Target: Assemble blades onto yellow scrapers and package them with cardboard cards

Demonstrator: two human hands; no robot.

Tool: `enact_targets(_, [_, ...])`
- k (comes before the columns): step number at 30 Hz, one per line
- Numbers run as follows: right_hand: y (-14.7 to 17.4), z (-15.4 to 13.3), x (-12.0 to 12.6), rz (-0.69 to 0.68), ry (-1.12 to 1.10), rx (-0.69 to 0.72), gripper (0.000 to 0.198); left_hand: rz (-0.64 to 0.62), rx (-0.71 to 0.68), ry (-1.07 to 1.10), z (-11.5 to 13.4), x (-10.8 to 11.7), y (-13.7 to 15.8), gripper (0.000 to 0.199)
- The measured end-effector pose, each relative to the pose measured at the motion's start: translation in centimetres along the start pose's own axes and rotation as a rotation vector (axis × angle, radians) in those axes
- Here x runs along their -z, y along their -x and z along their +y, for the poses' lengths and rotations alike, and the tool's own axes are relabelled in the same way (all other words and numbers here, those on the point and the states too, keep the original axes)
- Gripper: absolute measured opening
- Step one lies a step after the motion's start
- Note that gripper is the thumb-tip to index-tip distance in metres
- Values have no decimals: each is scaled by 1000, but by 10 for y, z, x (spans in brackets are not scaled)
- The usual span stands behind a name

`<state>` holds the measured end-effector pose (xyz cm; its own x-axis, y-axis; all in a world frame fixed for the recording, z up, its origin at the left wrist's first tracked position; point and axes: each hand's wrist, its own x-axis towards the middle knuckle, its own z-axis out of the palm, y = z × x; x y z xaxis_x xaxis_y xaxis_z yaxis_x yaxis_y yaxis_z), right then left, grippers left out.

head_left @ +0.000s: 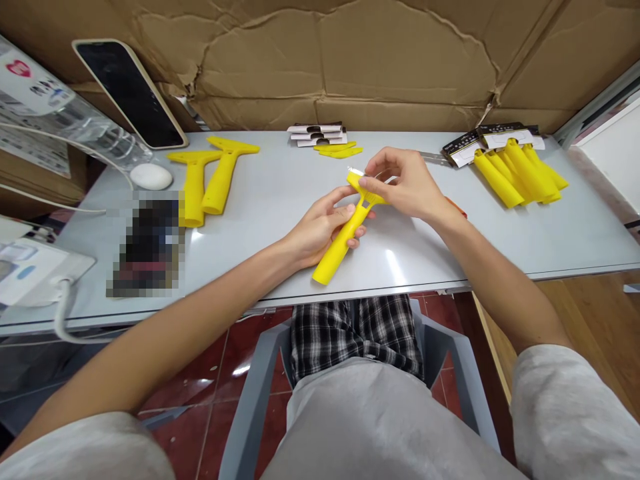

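Observation:
My left hand is wrapped round the handle of a yellow plastic scraper, its T-shaped head tilted up and away from me. At that head, the thumb and fingers of my right hand are closed together on its edge. A thin shiny strip shows along the head's far left end; the fingers hide the rest. Just beyond my hands lie several flat yellow strips beside small stacked white-and-black card packets. Two more yellow scrapers lie to the left.
At the right lie several yellow handles with black-and-white cards. On the left are a phone, a water bottle, a white mouse-like object, a blurred-out item and a white power strip with cables. Cardboard walls the back.

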<state>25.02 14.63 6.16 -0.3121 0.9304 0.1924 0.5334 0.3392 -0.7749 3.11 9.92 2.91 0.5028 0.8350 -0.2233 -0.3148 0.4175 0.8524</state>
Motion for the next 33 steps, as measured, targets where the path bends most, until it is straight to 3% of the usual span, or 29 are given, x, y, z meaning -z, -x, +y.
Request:
enact_targets(7, [3,3,45,281,220,5,70,105,-27,63,-1,-1,-3,50])
enact_targets(13, [37,34,88,81,540,-115,55,129,-53,79,-4,-3,-3,50])
enact_targets(18, [67,46,101,-40,712,-321,57,148,-57,75,-3,-5,-2,46])
enact_targets(22, [77,51,104,-133,771,-357,61,149,-51,76,-2,-5,-2,44])
enact_targets(29, [73,55,99,-69,777,-290,46,143,-49,94,-1,-6,-2,44])
enact_targets(33, [62,44,106,-44,772,-301,40,150,-52,105,0,-8,-1,45])
